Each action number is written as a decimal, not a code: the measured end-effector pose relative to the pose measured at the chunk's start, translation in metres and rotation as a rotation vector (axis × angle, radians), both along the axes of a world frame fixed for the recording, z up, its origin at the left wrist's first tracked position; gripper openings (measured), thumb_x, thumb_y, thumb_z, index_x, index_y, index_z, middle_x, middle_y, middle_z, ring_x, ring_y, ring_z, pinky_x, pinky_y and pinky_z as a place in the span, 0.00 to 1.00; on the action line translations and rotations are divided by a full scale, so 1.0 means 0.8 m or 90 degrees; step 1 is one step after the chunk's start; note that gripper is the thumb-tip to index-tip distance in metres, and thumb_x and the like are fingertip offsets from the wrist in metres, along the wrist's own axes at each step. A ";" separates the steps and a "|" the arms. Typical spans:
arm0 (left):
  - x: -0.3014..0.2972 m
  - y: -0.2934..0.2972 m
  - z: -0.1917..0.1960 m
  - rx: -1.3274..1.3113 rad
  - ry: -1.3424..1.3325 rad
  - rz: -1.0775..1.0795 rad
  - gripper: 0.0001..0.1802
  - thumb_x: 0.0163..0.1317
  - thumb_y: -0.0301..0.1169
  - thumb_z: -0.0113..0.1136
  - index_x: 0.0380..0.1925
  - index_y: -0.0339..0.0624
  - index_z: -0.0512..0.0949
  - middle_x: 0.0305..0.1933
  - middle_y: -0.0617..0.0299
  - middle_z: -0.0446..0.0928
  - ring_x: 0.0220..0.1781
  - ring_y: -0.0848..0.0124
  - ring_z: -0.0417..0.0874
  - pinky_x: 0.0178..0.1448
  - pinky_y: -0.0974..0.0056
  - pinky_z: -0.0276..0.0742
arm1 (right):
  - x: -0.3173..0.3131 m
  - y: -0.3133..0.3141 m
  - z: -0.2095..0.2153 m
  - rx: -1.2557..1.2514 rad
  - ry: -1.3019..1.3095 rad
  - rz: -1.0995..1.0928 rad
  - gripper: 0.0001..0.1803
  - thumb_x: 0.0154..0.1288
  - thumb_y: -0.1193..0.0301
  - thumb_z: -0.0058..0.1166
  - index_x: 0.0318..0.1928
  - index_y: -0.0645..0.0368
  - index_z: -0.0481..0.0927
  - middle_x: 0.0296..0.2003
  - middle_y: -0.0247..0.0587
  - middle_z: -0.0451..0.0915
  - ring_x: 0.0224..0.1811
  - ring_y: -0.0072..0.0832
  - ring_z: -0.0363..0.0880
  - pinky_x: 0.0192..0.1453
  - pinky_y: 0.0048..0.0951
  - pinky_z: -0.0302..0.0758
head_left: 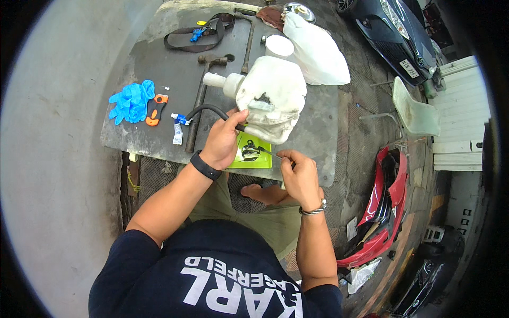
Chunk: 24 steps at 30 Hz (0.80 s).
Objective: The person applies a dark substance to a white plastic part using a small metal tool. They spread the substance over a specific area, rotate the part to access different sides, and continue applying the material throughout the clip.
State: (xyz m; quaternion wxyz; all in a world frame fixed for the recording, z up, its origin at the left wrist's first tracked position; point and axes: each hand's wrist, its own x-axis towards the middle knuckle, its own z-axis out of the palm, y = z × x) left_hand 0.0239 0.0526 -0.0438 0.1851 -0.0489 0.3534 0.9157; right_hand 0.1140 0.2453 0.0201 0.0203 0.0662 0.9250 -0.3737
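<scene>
Beside the white plastic tank (273,95), left hand (222,140) grips its black hose (209,110).

the person wears a dark navy short-sleeved t-shirt with large white block lettering printed across the chest. the sleeves end above the elbows, leaving both forearms bare. a black band, like a fitness tracker or watch, wraps the wrist of the left hand (222,140). a silver metal bracelet circles the wrist of the right hand (301,177). olive-khaki trousers cover the legs, and one bare foot shows below.
</scene>
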 end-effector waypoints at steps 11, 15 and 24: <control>-0.001 0.003 -0.007 0.038 -0.004 0.007 0.22 0.77 0.36 0.55 0.64 0.34 0.75 0.64 0.58 0.80 0.67 0.67 0.77 0.74 0.59 0.67 | -0.046 0.010 -0.009 -0.036 -0.100 0.056 0.13 0.67 0.73 0.53 0.44 0.64 0.89 0.25 0.59 0.82 0.26 0.45 0.84 0.36 0.41 0.78; 0.000 0.004 0.007 0.062 -0.003 0.000 0.23 0.77 0.36 0.55 0.65 0.33 0.74 0.64 0.57 0.80 0.67 0.67 0.77 0.74 0.59 0.68 | -0.056 0.014 -0.011 -0.029 -0.119 0.076 0.13 0.67 0.73 0.53 0.43 0.65 0.89 0.24 0.59 0.81 0.23 0.44 0.83 0.34 0.40 0.77; 0.000 0.005 0.010 0.074 -0.013 0.008 0.23 0.77 0.34 0.56 0.66 0.33 0.74 0.65 0.56 0.79 0.67 0.67 0.76 0.75 0.60 0.67 | -0.064 0.011 -0.025 -0.099 -0.142 0.137 0.12 0.68 0.74 0.54 0.43 0.64 0.90 0.23 0.51 0.82 0.23 0.33 0.80 0.34 0.36 0.77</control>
